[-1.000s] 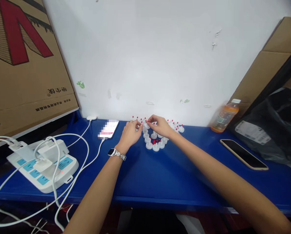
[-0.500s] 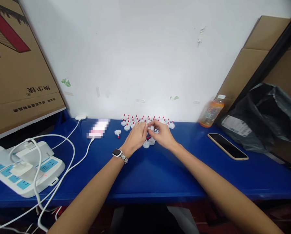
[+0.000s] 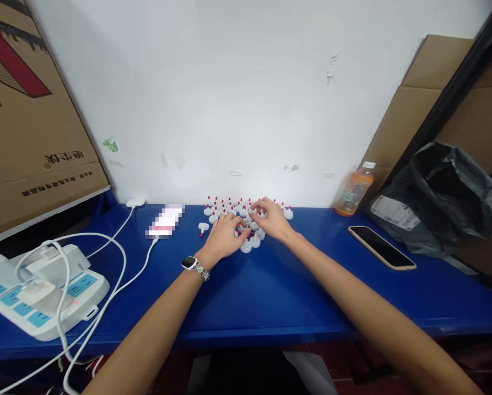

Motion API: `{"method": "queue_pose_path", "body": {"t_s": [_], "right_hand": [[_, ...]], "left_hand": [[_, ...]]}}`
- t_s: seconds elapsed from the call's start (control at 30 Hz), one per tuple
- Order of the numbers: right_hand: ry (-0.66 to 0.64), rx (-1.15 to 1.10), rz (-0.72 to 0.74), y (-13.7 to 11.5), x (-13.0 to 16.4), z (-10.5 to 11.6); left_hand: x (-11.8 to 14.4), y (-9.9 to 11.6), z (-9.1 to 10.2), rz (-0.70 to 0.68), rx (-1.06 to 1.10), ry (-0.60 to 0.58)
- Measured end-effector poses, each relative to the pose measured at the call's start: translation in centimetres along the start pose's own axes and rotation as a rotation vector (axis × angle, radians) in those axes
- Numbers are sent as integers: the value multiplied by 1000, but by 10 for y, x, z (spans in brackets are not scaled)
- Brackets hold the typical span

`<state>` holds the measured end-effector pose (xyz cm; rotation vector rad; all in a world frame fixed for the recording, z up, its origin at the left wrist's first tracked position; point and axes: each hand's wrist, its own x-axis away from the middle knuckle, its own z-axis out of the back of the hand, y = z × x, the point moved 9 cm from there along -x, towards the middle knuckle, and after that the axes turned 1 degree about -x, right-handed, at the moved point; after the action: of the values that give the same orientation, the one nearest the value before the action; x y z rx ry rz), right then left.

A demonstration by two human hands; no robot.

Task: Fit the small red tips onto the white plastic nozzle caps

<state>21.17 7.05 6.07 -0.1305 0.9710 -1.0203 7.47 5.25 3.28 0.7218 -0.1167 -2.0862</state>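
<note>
White nozzle caps with red tips (image 3: pixel 213 217) stand upright in a cluster near the wall. In front of them several more lie on their sides in a bunch, white bases outward (image 3: pixel 246 247). My left hand (image 3: pixel 225 237) is palm down at the left of this bunch, its thumb and fingers apart, with nothing seen in it. My right hand (image 3: pixel 273 220) is at the right of the cluster, thumb and index finger pinched around a white nozzle cap (image 3: pixel 250 212), which the fingers partly hide. A single nozzle cap (image 3: pixel 203 226) lies apart, left of my left hand.
A power strip (image 3: pixel 83 307) with white cables covers the left of the blue table (image 3: pixel 262 307). Behind it lies a blurred-out phone (image 3: pixel 166 219). To the right are an orange drink bottle (image 3: pixel 355 189), a dark phone (image 3: pixel 381 247) and a black plastic bag (image 3: pixel 435 203).
My hands have come apart from where they met over a nozzle cap. My left hand has moved left and spread its fingers; my right hand has shifted slightly toward the wall.
</note>
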Motion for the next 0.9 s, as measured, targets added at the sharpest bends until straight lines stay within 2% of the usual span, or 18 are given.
{"method": "queue_pose_path", "body": {"t_s": [0.13,0.23,0.37,0.47,0.57,0.63,0.7,0.8,0.9], "right_hand": [[-200,-3,-60,5,-23,-30],[-303,172,-49,11,-38,-48],[-428,333,-43,22,-45,-70],[-459,341,-39,23,-43,-79],[-436,361,-28,16,-39,-81],[-359,362,-12,5,-36,-78],[-289,311,19,-12,-32,-77],[-280,141,72,-38,-20,-83],[-231,-76,37,-47,-11,-77]], "left_hand": [[4,-21,20,165,46,52],[8,-45,37,285,19,85],[14,-74,54,367,-73,144],[20,-97,56,434,-148,134],[26,-113,44,488,-148,22],[29,-114,33,486,-127,-73],[29,-108,26,453,-105,-117],[24,-91,23,362,-48,-129],[16,-63,23,182,137,-98]]}}
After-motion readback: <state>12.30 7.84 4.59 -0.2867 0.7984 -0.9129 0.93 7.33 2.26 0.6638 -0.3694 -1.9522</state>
